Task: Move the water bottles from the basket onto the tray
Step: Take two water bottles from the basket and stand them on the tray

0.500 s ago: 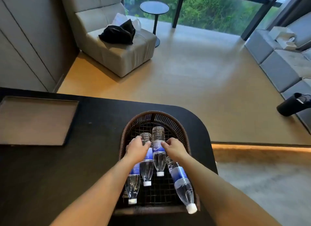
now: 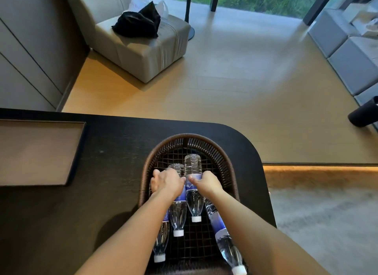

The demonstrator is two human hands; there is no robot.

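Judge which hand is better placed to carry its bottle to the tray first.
Left, probably. The tray lies to the left of the basket, and the left hand already wraps a bottle on that side. The right hand would have to cross over it.

Basket [image 2: 231,172] rim rises around four lying bottles [image 2: 193,194]; access from above only. Both forearms cross the near opening. Dark tabletop [image 2: 114,172] between basket and tray [image 2: 41,151] is bare: open path leftward. Tray interior unoccupied.

Four clear, white-capped water bottles [image 2: 193,194] lie in the brown wicker basket [image 2: 229,162]; flat tray [image 2: 38,151] lies bare
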